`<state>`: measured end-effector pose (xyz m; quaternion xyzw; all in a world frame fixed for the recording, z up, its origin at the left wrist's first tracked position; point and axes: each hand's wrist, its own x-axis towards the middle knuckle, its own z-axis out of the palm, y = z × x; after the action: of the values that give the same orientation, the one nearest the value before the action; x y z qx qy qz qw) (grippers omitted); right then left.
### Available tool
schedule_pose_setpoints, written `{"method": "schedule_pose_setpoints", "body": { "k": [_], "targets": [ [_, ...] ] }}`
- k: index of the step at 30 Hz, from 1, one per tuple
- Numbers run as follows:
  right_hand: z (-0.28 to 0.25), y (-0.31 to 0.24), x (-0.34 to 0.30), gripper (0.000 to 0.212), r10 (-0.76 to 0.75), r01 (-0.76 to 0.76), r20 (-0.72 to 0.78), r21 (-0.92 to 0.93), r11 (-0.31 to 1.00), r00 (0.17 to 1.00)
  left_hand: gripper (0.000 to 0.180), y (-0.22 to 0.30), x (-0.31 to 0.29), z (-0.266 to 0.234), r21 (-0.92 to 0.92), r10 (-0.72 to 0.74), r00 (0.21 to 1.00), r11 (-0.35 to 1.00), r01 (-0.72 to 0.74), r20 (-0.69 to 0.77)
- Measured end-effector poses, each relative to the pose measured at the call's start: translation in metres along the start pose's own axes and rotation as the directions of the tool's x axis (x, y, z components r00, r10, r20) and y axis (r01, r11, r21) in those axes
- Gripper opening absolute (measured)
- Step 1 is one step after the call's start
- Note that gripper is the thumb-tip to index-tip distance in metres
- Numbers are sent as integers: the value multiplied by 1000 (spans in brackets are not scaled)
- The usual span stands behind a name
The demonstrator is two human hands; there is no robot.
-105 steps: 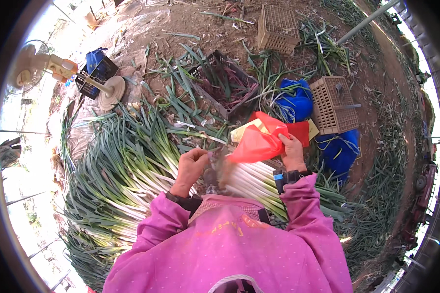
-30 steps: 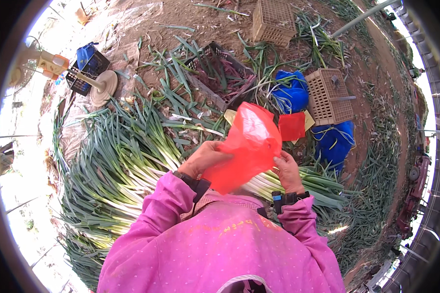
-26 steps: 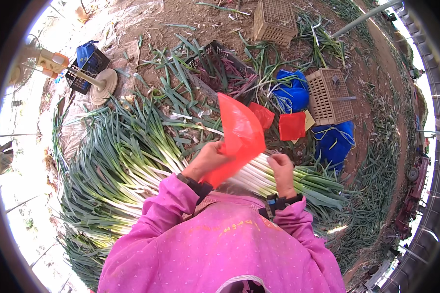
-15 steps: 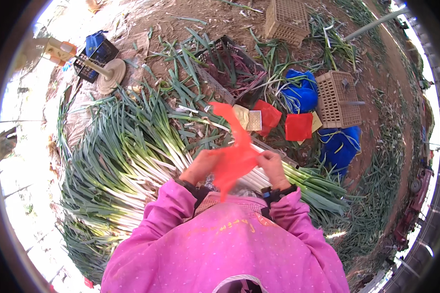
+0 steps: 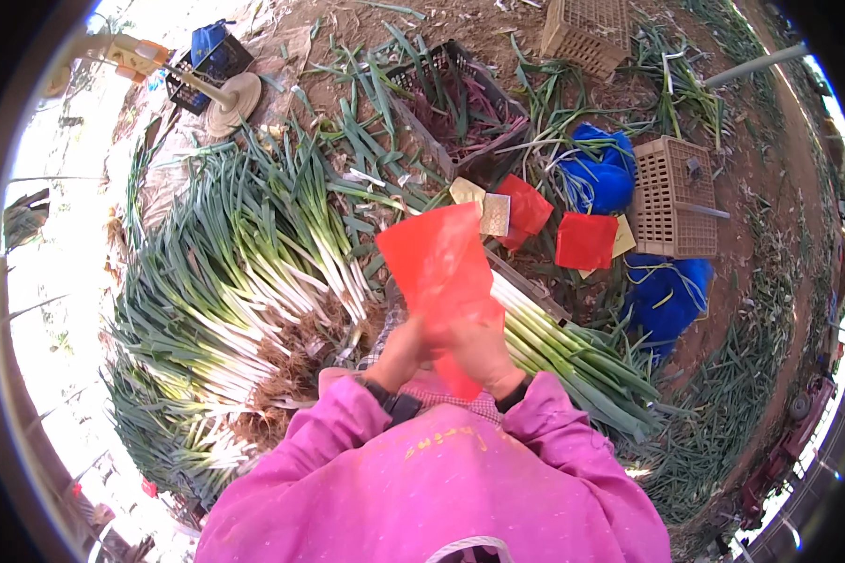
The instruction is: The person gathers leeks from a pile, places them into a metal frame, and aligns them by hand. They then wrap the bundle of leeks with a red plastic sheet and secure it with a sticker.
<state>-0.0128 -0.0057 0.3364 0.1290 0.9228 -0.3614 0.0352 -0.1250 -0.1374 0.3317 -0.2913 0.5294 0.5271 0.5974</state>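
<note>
A thin red plastic sheet (image 5: 441,263) stands up in front of me, its upper part spread flat and its lower end hanging between my wrists. My left hand (image 5: 406,355) is closed on its lower left side. My right hand (image 5: 483,355), slightly blurred, grips it from the right, with some fingers hidden behind or against the sheet. Just beyond and to the right lies a bundle of long green onions (image 5: 559,342), white ends toward my hands. To the left spreads a big heap of green onions (image 5: 253,272) with brown roots turned toward me.
A dark crate (image 5: 460,113) with reddish scraps stands ahead. Folded red sheets (image 5: 587,241) and pale yellow pieces lie beyond my hands. At right are a tan crate (image 5: 676,197) and blue bundles (image 5: 599,169). A round-based stand (image 5: 230,105) is far left.
The crumpled, waving red sheet is now opened out flatter and raised. Both hands have come closer together, with the right hand moving left and down.
</note>
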Motion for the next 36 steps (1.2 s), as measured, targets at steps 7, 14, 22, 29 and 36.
{"method": "schedule_pose_setpoints", "body": {
  "k": [7, 14, 22, 29, 36],
  "targets": [
    [10, 44, -36, 12, -265, 287, 521, 38, 957, 811, 47, -5, -25, 3, 641, 605, 383, -290, -710, 698],
    [45, 139, -95, 29, 269, -241, 498, -122, 963, 824, 32, -26, 151, -71, 556, 365, 919, 737, -384, 150],
    [154, 222, -151, 57, 629, -558, -9, -471, 683, 777, 42, -37, 452, -164, 910, 402, 913, 350, -224, 70],
    [179, 254, -201, 54, 563, -509, -113, -596, 621, 819, 46, -68, 519, -126, 662, -364, 798, 748, -57, 480],
    [191, 261, -197, 60, 555, -512, -109, -562, 650, 825, 55, -54, 526, -155, 643, -475, 766, 758, 106, 433]
  ]
}}
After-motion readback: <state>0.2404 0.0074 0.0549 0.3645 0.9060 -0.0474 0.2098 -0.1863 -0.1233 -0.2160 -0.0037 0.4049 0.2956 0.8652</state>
